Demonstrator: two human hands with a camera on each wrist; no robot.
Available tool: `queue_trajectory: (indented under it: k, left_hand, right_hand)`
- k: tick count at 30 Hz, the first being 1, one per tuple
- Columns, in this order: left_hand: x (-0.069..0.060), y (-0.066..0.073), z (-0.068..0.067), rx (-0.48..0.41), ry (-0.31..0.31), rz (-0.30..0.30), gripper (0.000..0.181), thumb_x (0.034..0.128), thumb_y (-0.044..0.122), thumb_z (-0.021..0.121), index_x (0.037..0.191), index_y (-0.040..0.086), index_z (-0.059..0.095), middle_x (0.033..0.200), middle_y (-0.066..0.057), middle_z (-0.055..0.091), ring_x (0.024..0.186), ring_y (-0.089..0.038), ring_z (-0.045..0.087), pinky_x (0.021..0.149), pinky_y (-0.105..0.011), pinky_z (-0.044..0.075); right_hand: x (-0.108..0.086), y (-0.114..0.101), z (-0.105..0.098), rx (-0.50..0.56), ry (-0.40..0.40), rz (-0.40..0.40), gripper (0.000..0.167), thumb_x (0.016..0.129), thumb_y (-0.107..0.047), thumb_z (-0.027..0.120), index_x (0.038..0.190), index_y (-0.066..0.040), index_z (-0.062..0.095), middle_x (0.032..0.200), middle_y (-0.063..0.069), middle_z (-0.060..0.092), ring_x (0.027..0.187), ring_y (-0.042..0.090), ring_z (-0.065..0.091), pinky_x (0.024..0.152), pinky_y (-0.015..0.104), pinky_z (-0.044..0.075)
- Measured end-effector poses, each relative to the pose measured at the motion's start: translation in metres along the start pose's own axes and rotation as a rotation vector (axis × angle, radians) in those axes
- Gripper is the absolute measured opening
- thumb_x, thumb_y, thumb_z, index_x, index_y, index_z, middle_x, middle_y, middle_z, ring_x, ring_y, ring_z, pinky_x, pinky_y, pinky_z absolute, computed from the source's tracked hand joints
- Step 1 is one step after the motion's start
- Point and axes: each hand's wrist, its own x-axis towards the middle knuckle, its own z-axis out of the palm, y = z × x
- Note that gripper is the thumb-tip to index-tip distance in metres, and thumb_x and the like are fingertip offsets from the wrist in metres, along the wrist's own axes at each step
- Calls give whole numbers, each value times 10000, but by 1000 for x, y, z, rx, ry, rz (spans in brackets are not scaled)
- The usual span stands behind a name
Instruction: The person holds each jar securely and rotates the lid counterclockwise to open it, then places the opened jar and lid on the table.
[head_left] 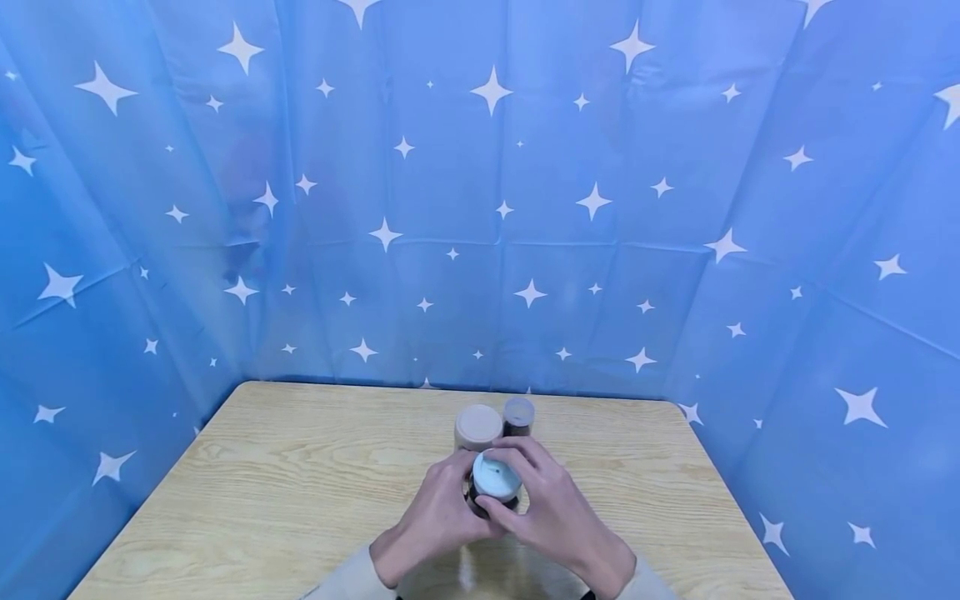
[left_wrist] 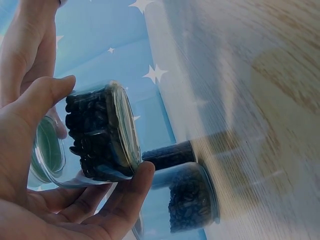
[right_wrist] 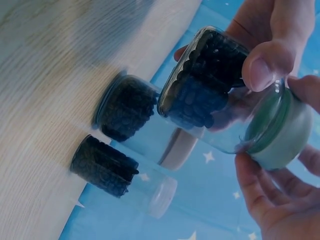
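Note:
A clear jar, partly filled with dark beans, is held up off the table. My left hand grips its body, thumb on one side and fingers on the other. On the jar's mouth sits a pale green lid. The fingers and thumb of my right hand hold that lid by its rim. Whether the lid is tight or loose I cannot tell. In the right wrist view, the lid is partly covered by the right fingers.
Just beyond the hands stand two more clear jars of dark beans on the wooden table. One is wider, with a beige lid; the other is a slim jar with a translucent cap. A blue star-patterned curtain surrounds the table.

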Motion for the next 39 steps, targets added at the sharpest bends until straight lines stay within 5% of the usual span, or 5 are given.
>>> queue_trajectory:
  k: [13, 22, 39]
  left_hand:
    - [-1, 1, 0, 7, 1, 8, 743, 791, 295, 1048, 1457, 205, 728, 1298, 73, 804, 1155, -75, 746, 986, -299, 658]
    - [-2, 1, 2, 28, 1, 8, 753, 763, 335, 1067, 1425, 195, 738, 1262, 75, 810, 1127, -54, 733, 980, -279, 647]
    - [-2, -1, 4, 4, -12, -8, 738, 752, 328, 1072, 1393, 185, 735, 1220, 73, 804, 1085, -37, 712, 939, -251, 631]
  right_hand:
    - [2, 1, -4, 113, -18, -7, 518, 922, -118, 980, 1379, -165, 740, 1435, 108, 744, 1238, 237, 800, 1003, 371, 707]
    - [7, 8, -12, 219, -128, -47, 551, 878, -37, 897, 1374, -191, 710, 1517, 99, 724, 1340, 257, 771, 1069, 378, 679]
    - [8, 16, -15, 246, -156, -123, 572, 826, -9, 867, 1340, -198, 701, 1515, 110, 718, 1346, 264, 769, 1097, 380, 655]
